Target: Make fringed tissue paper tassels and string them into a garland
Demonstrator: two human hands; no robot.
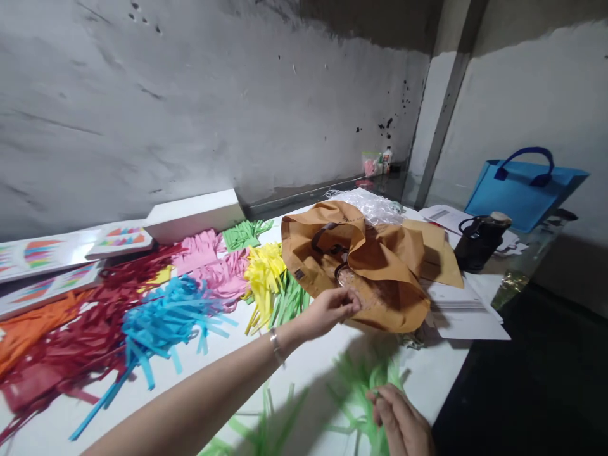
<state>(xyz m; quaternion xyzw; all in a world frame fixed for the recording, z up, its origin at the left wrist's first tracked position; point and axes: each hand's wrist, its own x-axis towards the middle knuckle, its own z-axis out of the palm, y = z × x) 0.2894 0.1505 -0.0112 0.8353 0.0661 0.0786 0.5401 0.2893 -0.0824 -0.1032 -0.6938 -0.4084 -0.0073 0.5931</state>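
Note:
My left hand (pixel 335 310), with a silver bracelet at its wrist, reaches over the front edge of an open, crumpled brown bag (pixel 394 278). Its fingers are curled together, and what they grip, if anything, is hidden. Clear plastic (pixel 363 288) shows inside the bag, just beyond the fingertips. Lower right, my right hand (pixel 401 415) pinches a light green fringed paper tassel (pixel 368 380). Motion blurs the tassel's strips, which spread over the white table (pixel 313 373). More green strips (pixel 273 418) lie to the left of that hand.
Fringed paper in blue (pixel 175 310), dark red (pixel 80 335), pink (pixel 218 278) and yellow (pixel 266 272) covers the left side. A white box (pixel 194 215) stands behind. To the right are papers (pixel 465 313), a black bottle (pixel 482 244) and a blue bag (pixel 517 190).

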